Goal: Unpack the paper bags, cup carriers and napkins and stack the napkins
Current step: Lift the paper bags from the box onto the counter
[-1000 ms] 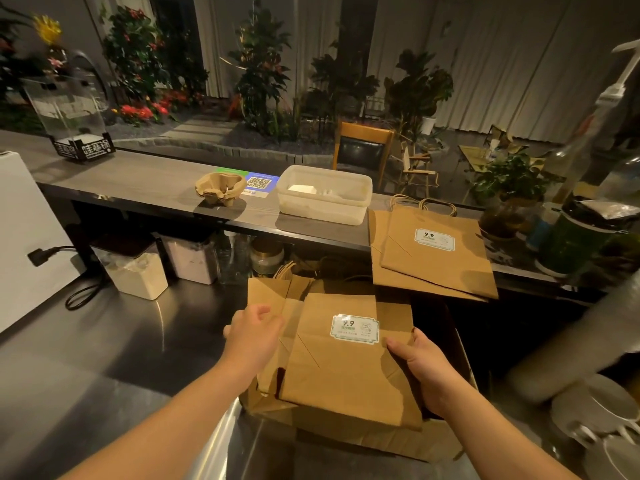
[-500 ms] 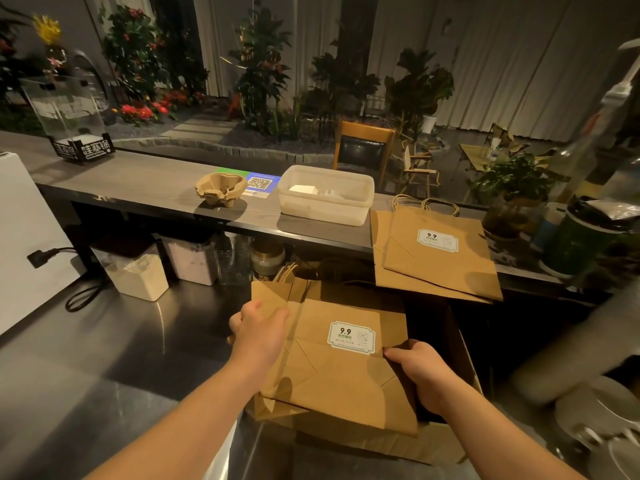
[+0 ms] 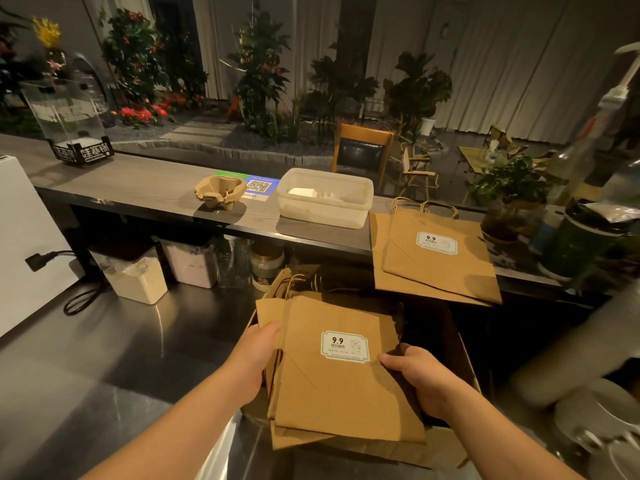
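Observation:
A bundle of flat brown paper bags (image 3: 332, 386), the top one bearing a white "9.9" label, sits over an open cardboard box (image 3: 460, 355). My left hand (image 3: 258, 355) grips the bundle's left edge. My right hand (image 3: 415, 379) grips its right edge, thumb on top. More flat paper bags (image 3: 436, 268) lie stacked on the raised counter at the right. Brown pulp cup carriers (image 3: 220, 194) stand nested on that counter. A translucent tub (image 3: 325, 202) beside them holds white napkins.
A QR-code card (image 3: 258, 187) lies between carriers and tub. Lidded containers (image 3: 135, 275) and a jar (image 3: 266, 268) stand under the counter shelf on the steel worktop (image 3: 86, 358). A white appliance with a cable is at the left; cups, bottles and a potted plant (image 3: 512, 195) crowd the right.
Both hands have shifted the bag bundle slightly left and squared it; my left hand has moved from on top of the bags to their left edge.

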Demonstrator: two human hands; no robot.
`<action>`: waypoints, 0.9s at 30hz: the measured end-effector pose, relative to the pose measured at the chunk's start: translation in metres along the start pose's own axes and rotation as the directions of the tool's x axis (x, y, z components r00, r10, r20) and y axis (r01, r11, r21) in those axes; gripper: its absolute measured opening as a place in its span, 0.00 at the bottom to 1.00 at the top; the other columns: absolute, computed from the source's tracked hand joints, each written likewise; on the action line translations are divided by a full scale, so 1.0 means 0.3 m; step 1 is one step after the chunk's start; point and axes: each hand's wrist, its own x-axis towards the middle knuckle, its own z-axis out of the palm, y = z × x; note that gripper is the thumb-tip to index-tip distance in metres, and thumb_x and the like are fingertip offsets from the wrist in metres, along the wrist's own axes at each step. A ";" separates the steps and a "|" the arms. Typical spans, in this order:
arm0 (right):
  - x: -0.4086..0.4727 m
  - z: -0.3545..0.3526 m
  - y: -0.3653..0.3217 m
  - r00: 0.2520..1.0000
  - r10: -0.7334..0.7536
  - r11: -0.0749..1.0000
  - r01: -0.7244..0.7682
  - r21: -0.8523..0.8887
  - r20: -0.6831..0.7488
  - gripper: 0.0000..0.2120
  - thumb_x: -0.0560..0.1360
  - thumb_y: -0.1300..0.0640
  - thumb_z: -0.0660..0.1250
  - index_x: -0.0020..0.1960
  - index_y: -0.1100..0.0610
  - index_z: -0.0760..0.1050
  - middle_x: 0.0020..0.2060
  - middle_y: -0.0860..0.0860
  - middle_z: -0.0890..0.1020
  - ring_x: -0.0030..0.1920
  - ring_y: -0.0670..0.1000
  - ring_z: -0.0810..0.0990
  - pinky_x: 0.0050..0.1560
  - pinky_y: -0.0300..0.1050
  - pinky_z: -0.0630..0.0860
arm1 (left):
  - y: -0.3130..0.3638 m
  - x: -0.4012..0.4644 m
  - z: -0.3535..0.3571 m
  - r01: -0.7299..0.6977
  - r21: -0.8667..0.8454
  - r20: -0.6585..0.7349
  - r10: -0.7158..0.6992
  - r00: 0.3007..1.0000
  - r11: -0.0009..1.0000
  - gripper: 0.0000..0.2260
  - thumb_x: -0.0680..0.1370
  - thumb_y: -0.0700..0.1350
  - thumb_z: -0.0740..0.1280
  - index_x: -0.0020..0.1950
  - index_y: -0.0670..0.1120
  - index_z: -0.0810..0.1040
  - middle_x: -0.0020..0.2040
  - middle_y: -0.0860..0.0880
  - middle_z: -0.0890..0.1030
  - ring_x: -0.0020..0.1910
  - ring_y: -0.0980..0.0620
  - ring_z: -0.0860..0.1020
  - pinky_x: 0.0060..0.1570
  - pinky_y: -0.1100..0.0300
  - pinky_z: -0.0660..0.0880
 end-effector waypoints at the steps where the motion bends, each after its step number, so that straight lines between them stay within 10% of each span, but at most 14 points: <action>1: -0.003 -0.003 0.001 1.000 0.001 1.000 -0.001 -0.001 0.001 0.17 0.79 0.60 0.71 0.65 0.57 0.69 0.49 0.60 0.87 0.49 0.61 0.87 0.57 0.62 0.82 | -0.003 -0.003 0.003 0.000 0.009 0.011 0.000 1.000 1.000 0.10 0.84 0.52 0.65 0.62 0.50 0.75 0.56 0.47 0.81 0.54 0.47 0.77 0.60 0.46 0.69; 6: -0.012 -0.011 0.004 0.997 0.001 1.000 -0.003 0.018 0.080 0.11 0.79 0.59 0.71 0.57 0.52 0.70 0.52 0.59 0.87 0.53 0.61 0.86 0.62 0.64 0.79 | -0.011 -0.003 0.004 -0.004 -0.003 -0.001 0.004 1.000 1.000 0.13 0.84 0.52 0.65 0.66 0.49 0.75 0.56 0.45 0.85 0.55 0.43 0.82 0.53 0.46 0.76; 12: -0.009 0.002 0.019 0.995 -0.010 0.997 0.017 -0.074 0.102 0.37 0.73 0.51 0.76 0.77 0.57 0.64 0.57 0.55 0.85 0.56 0.56 0.86 0.65 0.59 0.78 | -0.012 0.003 0.013 0.000 -0.030 -0.010 0.000 1.000 1.000 0.12 0.86 0.52 0.62 0.68 0.50 0.72 0.58 0.44 0.83 0.57 0.41 0.82 0.58 0.42 0.78; 19: -0.011 0.027 0.029 0.995 -0.075 0.986 0.083 -0.142 0.067 0.45 0.64 0.38 0.77 0.75 0.53 0.66 0.58 0.53 0.84 0.57 0.57 0.85 0.64 0.60 0.78 | -0.017 0.002 0.016 -0.026 -0.040 -0.038 0.024 0.999 0.999 0.15 0.85 0.53 0.62 0.71 0.52 0.70 0.59 0.44 0.83 0.57 0.41 0.82 0.62 0.39 0.78; 27: -0.076 0.095 -0.002 0.990 -0.119 0.985 0.128 -0.115 0.080 0.14 0.79 0.45 0.69 0.60 0.41 0.68 0.58 0.53 0.81 0.57 0.57 0.83 0.63 0.59 0.79 | -0.025 0.000 -0.003 -0.039 -0.077 -0.026 0.037 0.999 0.996 0.17 0.84 0.54 0.65 0.72 0.56 0.67 0.58 0.42 0.83 0.53 0.38 0.84 0.52 0.39 0.83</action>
